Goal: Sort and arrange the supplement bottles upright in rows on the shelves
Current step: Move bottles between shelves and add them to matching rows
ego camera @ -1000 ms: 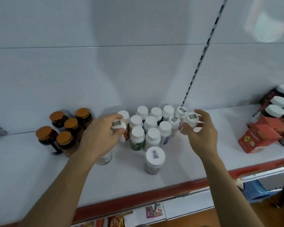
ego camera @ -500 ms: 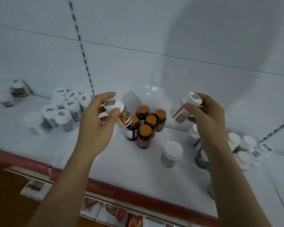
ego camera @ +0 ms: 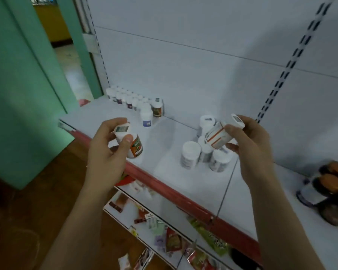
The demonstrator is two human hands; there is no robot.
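The left hand (ego camera: pixel 107 151) grips a white bottle with an orange and green label (ego camera: pixel 134 148). Its thumb and fingers curl round the cap end. The bottle is tilted, cap up and to the left, and held in the air over the red front edge of the shelf (ego camera: pixel 164 184).

The right hand (ego camera: pixel 252 141) grips a second white bottle with orange stripes on its label (ego camera: pixel 218 135). The fingers wrap round the cap end and the thumb presses on the body. This bottle lies almost on its side, with the cap to the upper right. It is also off the shelf, held above a small cluster of white-capped bottles (ego camera: pixel 191 154) that stand upright, packed close together.

Farther back and to the left, a row of small white bottles (ego camera: pixel 125 96) runs along the white back panel (ego camera: pixel 203 65). At the near end of this row stand a bottle with a dark label (ego camera: pixel 157 109) and, just in front of it, a bottle with a blue label (ego camera: pixel 146 116).

At the far right of the shelf stand dark jars with orange caps (ego camera: pixel 330 190), blurred. A slotted upright (ego camera: pixel 293 59) runs up the back panel. Below, a lower shelf (ego camera: pixel 129 211) carries coloured packets (ego camera: pixel 172 240). To the left are a green wall (ego camera: pixel 18 94) and a wooden floor (ego camera: pixel 27 211).
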